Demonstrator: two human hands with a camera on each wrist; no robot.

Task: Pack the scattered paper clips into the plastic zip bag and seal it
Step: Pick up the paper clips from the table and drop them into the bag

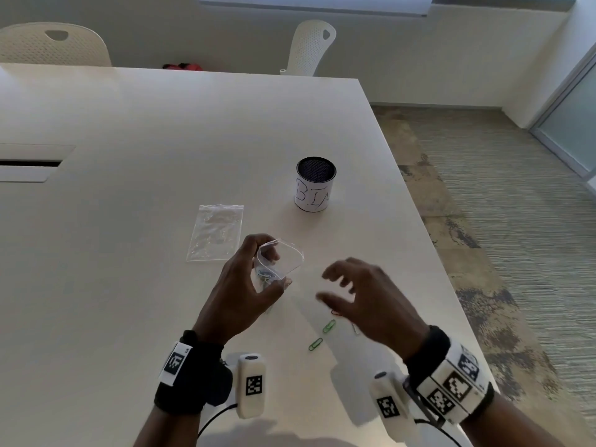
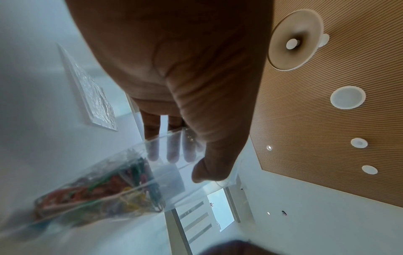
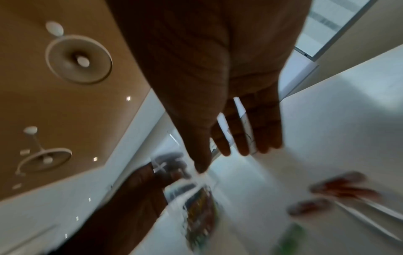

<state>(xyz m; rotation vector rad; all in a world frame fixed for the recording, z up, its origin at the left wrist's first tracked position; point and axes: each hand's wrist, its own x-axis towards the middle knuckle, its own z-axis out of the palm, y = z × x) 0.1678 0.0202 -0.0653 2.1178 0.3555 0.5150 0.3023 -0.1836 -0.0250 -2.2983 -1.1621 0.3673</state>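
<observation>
My left hand [image 1: 254,275] holds a clear plastic zip bag [image 1: 280,259] above the white table [image 1: 161,130], mouth open and facing right. The left wrist view shows my fingers inside the mouth and my thumb outside, with several coloured paper clips [image 2: 104,191] bunched at the bag's [image 2: 152,172] bottom. My right hand [image 1: 342,290] hovers to the right of the bag, fingers spread and loosely bent, holding nothing. Below it on the table lie two green paper clips [image 1: 329,326] [image 1: 315,344]; a reddish one [image 1: 335,312] and a pale one [image 1: 355,329] show at the hand's edge.
A second, flat zip bag [image 1: 215,232] lies on the table behind my left hand. A black mesh cup labelled BIN [image 1: 315,184] stands further back to the right. The table's right edge [image 1: 429,227] runs close by my right hand. Two white chairs stand beyond the table.
</observation>
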